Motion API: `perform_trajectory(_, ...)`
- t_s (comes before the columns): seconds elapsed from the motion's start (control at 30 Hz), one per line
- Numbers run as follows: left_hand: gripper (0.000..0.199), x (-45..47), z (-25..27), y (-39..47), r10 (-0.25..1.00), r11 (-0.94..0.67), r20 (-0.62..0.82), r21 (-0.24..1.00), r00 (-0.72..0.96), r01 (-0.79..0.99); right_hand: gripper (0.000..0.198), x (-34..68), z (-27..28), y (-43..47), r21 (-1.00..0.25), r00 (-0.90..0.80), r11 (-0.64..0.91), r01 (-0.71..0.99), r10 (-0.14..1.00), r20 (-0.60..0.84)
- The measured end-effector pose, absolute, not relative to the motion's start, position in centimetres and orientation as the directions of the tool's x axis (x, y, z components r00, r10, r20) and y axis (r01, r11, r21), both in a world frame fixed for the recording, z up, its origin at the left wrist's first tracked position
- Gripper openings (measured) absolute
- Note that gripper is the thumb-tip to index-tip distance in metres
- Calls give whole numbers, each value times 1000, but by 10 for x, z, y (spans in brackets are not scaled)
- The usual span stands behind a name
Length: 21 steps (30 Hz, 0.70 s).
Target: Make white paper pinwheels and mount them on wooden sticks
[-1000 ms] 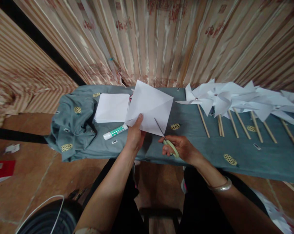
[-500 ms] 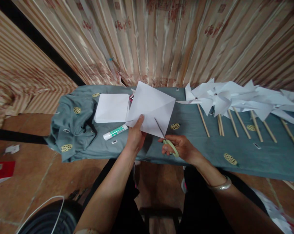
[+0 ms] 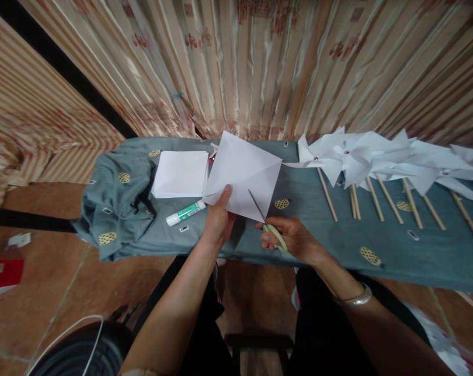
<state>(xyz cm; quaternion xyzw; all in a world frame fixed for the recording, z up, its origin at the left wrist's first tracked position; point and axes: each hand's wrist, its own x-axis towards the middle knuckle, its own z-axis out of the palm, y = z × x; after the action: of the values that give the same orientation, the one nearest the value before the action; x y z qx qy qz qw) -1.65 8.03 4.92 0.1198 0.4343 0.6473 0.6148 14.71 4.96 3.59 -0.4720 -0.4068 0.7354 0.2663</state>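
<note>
My left hand pinches a square white sheet of paper near its left corner, thumb on top and the fingers hidden beneath. Faint crease lines cross the sheet. In my right hand is a pair of scissors with light green handles. One dark blade lies over the sheet at its lower corner, pointing toward the middle; the other blade is hidden below the paper. Left of the sheet lies a stack of white paper squares, with a green and white glue stick just in front.
Several white paper pinwheels on wooden sticks lie in an overlapping row to the right. A grey-green cloth covers the narrow table, bunched at its left end. A pleated curtain hangs behind. A black round object stands at lower left.
</note>
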Motion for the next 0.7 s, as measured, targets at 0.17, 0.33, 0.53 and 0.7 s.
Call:
perform_trajectory(0.17,32,-15,48,80,894,134,-390,702,-220,-699,48,147,36,50,-863,-421,-505,5,782,-460)
perform_trajectory(0.33,34,-16,47,79,897,130,-386,698,-216,-704,43,145,37,50,-879,-414,-476,9,798,-437)
perform_trajectory(0.53,33,-18,49,80,887,126,-398,694,-233,-709,42,141,40,53,-859,-408,-512,7,783,-470)
perform_trajectory(0.7,33,-19,48,81,883,130,-410,678,-226,-724,42,139,42,55,-838,-389,-545,7,771,-504)
